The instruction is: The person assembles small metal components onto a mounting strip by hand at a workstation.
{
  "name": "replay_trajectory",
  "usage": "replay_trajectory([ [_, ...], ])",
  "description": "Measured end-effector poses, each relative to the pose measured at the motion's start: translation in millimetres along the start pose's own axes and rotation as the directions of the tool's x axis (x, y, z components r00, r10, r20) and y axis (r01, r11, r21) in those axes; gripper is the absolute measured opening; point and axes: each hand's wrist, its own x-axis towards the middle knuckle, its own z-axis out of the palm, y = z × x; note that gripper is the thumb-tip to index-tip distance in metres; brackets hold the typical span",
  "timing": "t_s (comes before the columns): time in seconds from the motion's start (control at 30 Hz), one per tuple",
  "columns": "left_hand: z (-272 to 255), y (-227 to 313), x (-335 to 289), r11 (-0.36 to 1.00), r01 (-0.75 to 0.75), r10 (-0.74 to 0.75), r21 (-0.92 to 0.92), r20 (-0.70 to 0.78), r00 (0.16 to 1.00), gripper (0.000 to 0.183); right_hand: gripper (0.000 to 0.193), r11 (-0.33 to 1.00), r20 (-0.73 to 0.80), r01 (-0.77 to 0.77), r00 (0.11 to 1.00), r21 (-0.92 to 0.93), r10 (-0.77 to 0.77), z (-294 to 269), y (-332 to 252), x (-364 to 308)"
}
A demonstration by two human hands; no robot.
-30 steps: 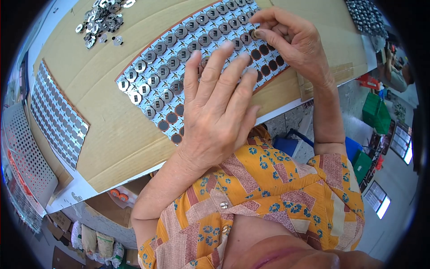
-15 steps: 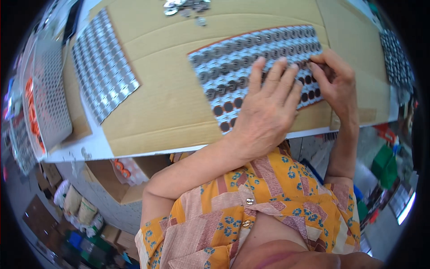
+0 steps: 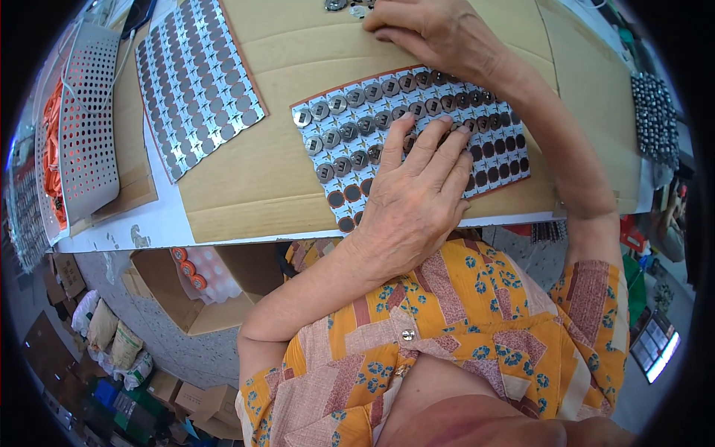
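Note:
A pale sheet (image 3: 408,109) printed with a grid of round spots lies before me. Small round dark metal discs (image 3: 355,97) fill its farther rows. The nearer rows and right part show bare dark spots with orange rims. My left hand (image 3: 417,190) rests palm down on this sheet, fingers outstretched, holding nothing. My right hand (image 3: 428,30) reaches past the sheet's far edge to a small pile of metal discs (image 3: 337,4) at the top. Its fingers are bent with tips close together; whatever may be between them is hidden.
A similar sheet full of discs (image 3: 197,89) lies at left. Beyond it stands a white perforated basket (image 3: 89,127) holding orange items, near a phone (image 3: 139,16). Strung dark beads (image 3: 655,112) hang at far right. Cardboard (image 3: 253,205) covers the table; an open box (image 3: 201,290) sits below.
My right hand has left the sheet's right side and moved far and left to the disc pile. My left hand stays on the sheet. The view has shifted slightly.

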Motion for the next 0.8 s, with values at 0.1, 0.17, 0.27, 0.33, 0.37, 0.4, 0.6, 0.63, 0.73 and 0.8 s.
replay_trajectory([
  [0.1, 0, -3, 0, 1.0, -0.004, 0.003, -0.028, -0.006, 1.0, 0.058, 0.012, 0.996, -0.08, -0.019, 0.996, 0.089, 0.026, -9, -7, 2],
  [0.17, -1, -3, 0, 1.0, -0.003, 0.003, -0.029, -0.003, 1.0, 0.058, 0.012, 0.978, -0.118, -0.165, 0.976, 0.127, 0.18, -17, -4, -9],
  [0.27, 0, -4, 3, 0.999, -0.017, 0.018, -0.039, 0.005, 1.0, 0.058, 0.01, 0.92, -0.146, -0.391, 0.91, 0.015, 0.389, -35, 7, -47],
  [0.33, 1, -5, 6, 1.0, -0.006, 0.006, -0.011, 0.022, 1.0, 0.057, 0.009, 0.91, -0.13, -0.413, 0.904, -0.016, 0.408, -45, 15, -66],
  [0.37, 3, -6, 6, 1.0, -0.013, 0.013, -0.002, 0.025, 1.0, 0.055, 0.009, 0.908, -0.165, -0.407, 0.906, -0.095, 0.389, -48, 12, -71],
  [0.4, 4, -7, 7, 1.0, -0.015, 0.015, 0.006, 0.028, 1.0, 0.055, 0.009, 0.899, -0.199, -0.401, 0.909, -0.175, 0.366, -51, 10, -77],
  [0.6, 8, -12, 12, 0.998, -0.05, 0.051, 0.049, -0.006, 0.999, 0.053, 0.019, 0.702, -0.25, -0.357, 0.757, 0.616, 0.604, -66, -10, -95],
  [0.63, 8, -10, 13, 0.998, -0.044, 0.045, 0.051, -0.007, 0.999, 0.054, 0.02, 0.715, -0.209, -0.539, 0.714, 0.445, 0.669, -66, -7, -107],
  [0.73, 5, -12, 15, 0.997, -0.037, 0.036, 0.066, 0.014, 0.999, 0.054, 0.019, 0.49, -0.049, -0.774, 0.516, 0.4, 0.855, -78, -36, -105],
  [0.8, 5, -14, 16, 0.996, -0.044, 0.044, 0.072, 0.011, 0.999, 0.055, 0.019, 0.21, 0.191, -0.874, 0.319, 0.439, 0.929, -81, -57, -101],
])
